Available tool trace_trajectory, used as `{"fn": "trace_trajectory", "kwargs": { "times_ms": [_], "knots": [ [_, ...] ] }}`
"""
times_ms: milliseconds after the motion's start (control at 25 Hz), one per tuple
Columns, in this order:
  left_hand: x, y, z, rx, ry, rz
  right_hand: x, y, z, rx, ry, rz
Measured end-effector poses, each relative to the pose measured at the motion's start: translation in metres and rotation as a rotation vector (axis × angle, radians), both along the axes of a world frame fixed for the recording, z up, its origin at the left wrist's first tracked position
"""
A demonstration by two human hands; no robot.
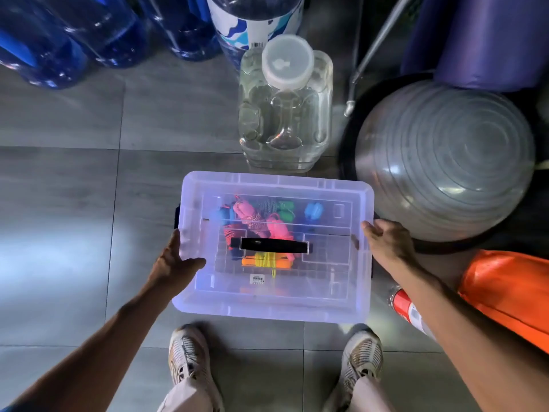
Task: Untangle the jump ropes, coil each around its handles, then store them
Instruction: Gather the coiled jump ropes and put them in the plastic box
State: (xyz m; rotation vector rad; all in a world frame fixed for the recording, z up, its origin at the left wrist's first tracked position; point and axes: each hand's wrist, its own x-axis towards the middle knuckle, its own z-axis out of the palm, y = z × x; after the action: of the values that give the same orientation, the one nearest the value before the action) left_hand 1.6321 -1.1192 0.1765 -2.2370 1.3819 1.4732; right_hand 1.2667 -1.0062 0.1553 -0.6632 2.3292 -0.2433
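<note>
Flanking the lidded bin, left hand and right hand press open-fingered grips against its sides.

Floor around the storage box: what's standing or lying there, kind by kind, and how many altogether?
Blue water jugs: 3
Clear jugs: 2
Grey balance ball: 1
Purple rolled mat: 1
Orange bag: 1
Red-and-white can: 1
Total: 9, the lidded storage box aside; more may sit beyond the frame.
</note>
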Motion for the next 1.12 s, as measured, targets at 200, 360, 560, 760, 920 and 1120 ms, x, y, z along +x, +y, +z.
{"fn": "trace_trajectory", "kwargs": {
  "times_ms": [200, 360, 560, 760, 920, 1120],
  "knots": [
    [0.002, -0.008, -0.003, -0.025, -0.049, 0.038, 0.001, -0.006, -0.014, 0.142, -0.041, -0.026],
    [0.010, -0.028, -0.002, -0.069, -0.176, -0.107, -0.001, 0.004, -0.022, 0.110, -0.274, -0.196],
    [0.015, -0.038, -0.016, 0.099, -0.087, 0.101, -0.003, 0.023, -0.022, -0.042, -0.570, -0.246],
    [0.026, -0.032, -0.034, 0.124, -0.060, 0.221, -0.001, 0.024, -0.017, -0.107, -0.407, -0.300],
    [0.028, -0.035, -0.030, 0.122, -0.060, 0.253, 0.006, 0.023, -0.021, -0.060, -0.025, -0.175],
    [0.017, -0.032, -0.021, 0.010, -0.197, 0.100, 0.008, 0.020, -0.021, -0.012, 0.119, -0.054]
  ]
}}
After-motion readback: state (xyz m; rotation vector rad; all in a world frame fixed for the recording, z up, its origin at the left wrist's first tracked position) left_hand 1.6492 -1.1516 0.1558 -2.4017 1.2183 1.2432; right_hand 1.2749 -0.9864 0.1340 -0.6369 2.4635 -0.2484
